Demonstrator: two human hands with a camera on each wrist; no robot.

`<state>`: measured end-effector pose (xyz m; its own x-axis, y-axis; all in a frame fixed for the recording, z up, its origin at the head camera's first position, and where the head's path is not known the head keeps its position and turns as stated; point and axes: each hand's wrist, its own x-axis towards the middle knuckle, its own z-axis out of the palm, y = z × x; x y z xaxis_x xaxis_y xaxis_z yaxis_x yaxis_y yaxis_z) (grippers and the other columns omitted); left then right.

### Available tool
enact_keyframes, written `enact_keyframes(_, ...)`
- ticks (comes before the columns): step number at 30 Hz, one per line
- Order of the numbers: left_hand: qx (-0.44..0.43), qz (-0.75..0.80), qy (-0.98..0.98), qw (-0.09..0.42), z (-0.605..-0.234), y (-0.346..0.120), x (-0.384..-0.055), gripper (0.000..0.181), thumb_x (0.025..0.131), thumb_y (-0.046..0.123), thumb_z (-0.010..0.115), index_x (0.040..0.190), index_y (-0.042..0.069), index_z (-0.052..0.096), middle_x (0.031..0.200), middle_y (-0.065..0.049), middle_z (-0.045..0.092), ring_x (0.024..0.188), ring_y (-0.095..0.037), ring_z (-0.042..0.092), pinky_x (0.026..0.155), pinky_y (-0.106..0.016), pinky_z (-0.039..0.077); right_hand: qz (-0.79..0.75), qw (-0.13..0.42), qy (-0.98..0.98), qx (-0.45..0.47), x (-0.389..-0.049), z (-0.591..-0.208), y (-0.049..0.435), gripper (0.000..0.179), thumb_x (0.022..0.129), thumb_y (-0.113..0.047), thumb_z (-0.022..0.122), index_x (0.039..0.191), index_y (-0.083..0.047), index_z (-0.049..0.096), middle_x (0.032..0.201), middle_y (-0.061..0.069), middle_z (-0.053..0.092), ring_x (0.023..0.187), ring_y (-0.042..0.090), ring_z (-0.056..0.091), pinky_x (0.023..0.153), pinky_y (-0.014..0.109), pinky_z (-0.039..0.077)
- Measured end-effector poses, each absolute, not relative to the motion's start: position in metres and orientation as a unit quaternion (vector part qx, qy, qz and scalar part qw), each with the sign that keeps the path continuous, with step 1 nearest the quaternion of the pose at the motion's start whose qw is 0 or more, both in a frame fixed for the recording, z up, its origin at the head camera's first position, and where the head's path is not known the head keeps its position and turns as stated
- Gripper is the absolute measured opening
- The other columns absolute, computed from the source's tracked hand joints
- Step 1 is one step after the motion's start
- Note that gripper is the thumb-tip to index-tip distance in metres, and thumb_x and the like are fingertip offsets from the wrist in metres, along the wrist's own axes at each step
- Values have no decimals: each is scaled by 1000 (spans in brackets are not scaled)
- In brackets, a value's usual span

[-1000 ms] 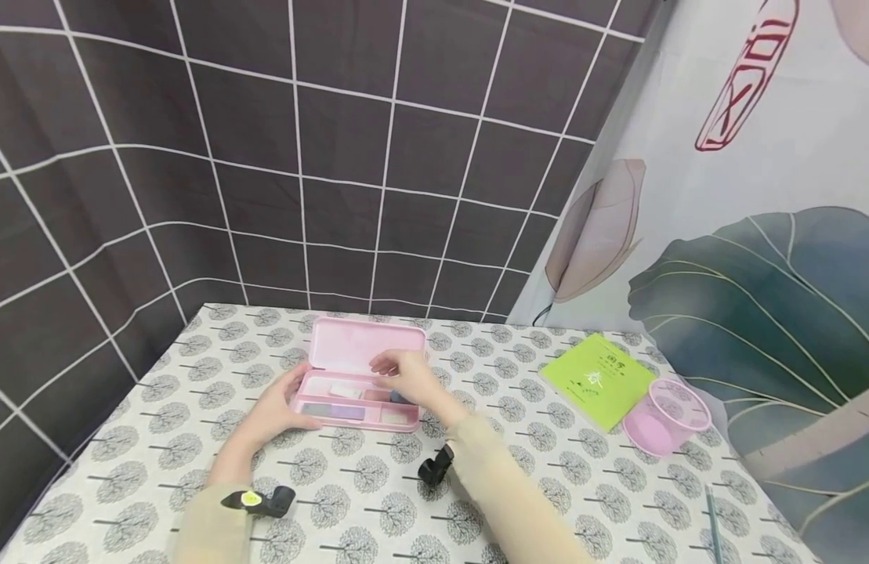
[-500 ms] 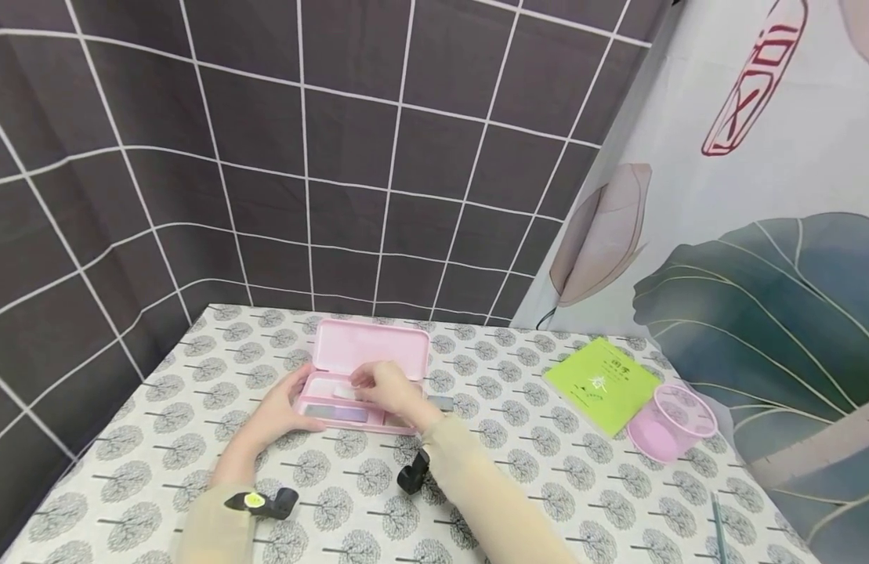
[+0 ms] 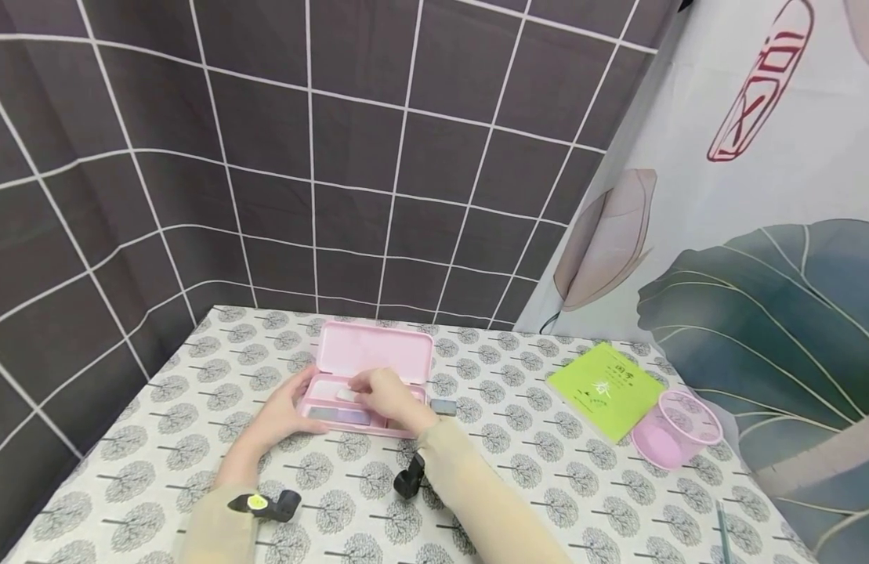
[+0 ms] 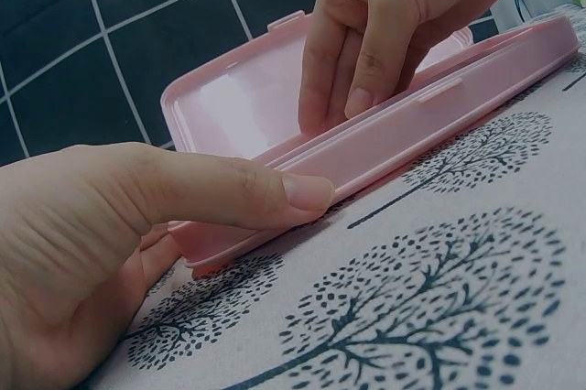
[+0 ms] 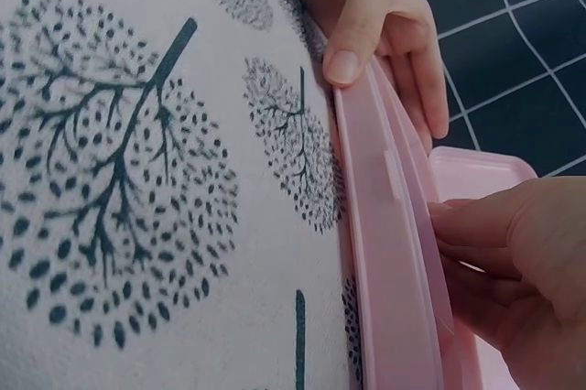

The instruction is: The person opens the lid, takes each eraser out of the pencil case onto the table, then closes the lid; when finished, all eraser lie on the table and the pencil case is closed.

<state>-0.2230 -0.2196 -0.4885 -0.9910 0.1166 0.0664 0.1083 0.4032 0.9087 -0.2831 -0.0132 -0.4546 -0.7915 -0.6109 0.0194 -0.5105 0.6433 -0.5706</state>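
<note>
A pink pencil case (image 4: 394, 147) lies open on the bench (image 3: 519, 493), left of the middle, with its lid (image 3: 374, 350) leaning back on the far side. The left hand (image 3: 282, 411) grips the case's left end, thumb along the near wall and the other fingers round behind. The right hand (image 3: 388, 398) reaches in from the right, fingertips down in the far compartment, where they pinch a small white block (image 3: 345, 394); their lower ends are partly hidden by the case wall in the left wrist view. In the near compartment lie a grey piece (image 3: 323, 413) and a lavender piece (image 3: 353, 417) end to end. A grey block (image 3: 444, 407) sits on the printed cloth just beside the case's right end. Well apart to the right are a green book (image 3: 606, 392) and, at its near right corner, a pink cup (image 3: 656, 445). A slim blue-green stick (image 3: 723, 533) lies nearer, at the right.
</note>
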Motion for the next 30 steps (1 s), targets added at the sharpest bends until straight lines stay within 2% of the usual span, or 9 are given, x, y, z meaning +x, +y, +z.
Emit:
enact_keyframes(9, 65, 543, 837, 2, -489, -219, -223, 117, 59, 15, 90, 151, -6, 22, 156, -30, 25, 142, -48, 28, 119, -58, 25, -278, 87, 903, -316, -283, -456, -13, 25, 90, -9, 66, 114, -7, 71, 112, 7, 73, 106, 17, 68, 96, 22, 54)
enact_keyframes(23, 72, 537, 841, -7, -486, -218, -221, 114, 60, 10, 89, 150, -9, 23, 154, -32, 27, 140, -49, 32, 116, -56, 32, -282, 86, 897, -330, -284, -452, -17, 23, 86, -1, 67, 108, -7, 69, 105, 5, 73, 97, 15, 69, 85, 16, 55)
enact_keyframes(30, 71, 540, 839, -5, -484, -218, -221, 115, 60, 10, 90, 151, -8, 22, 154, -32, 26, 141, -49, 30, 117, -56, 30, -277, 93, 899, -325, -283, -449, -18, 25, 87, -2, 66, 112, -5, 70, 109, 8, 73, 101, 18, 69, 90, 19, 56)
